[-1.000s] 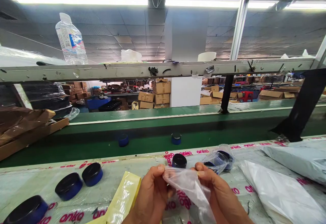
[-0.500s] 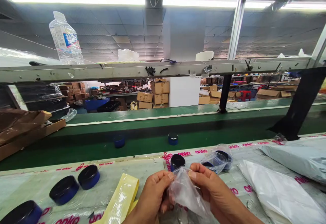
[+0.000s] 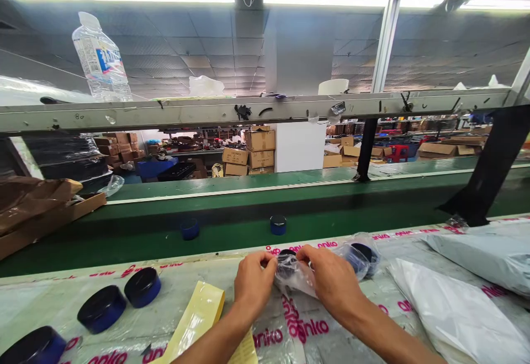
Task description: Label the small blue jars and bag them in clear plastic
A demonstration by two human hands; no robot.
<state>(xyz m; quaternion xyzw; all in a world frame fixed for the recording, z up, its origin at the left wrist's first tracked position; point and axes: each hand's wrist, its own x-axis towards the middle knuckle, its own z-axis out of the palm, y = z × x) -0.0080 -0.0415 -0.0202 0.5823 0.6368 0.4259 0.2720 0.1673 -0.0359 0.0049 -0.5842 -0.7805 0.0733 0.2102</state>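
My left hand (image 3: pixel 254 282) and my right hand (image 3: pixel 331 280) pinch the two sides of the mouth of a clear plastic bag (image 3: pixel 298 279) at the table's middle. The bag's edge lies over a black-topped round piece (image 3: pixel 286 253), mostly hidden by the bag and fingers. Right of my right hand, another black and blue piece (image 3: pixel 361 253) sits in clear plastic. Three more such pieces stand at the left, one of them here (image 3: pixel 101 309). Yellow paper strips (image 3: pixel 194 325) lie by my left forearm.
Beyond the table runs a green conveyor (image 3: pixel 232 226) with two blue round pieces, one of them here (image 3: pixel 277 225). White bags (image 3: pixel 451 303) lie at the right. A metal rail (image 3: pixel 186 111) crosses above, bearing a bottle (image 3: pixel 101 60). A carton (image 3: pixel 53 220) stands at left.
Both hands have moved forward and spread the bag's mouth, bringing it over the black-topped piece. The two pieces on the conveyor appear slightly further left.
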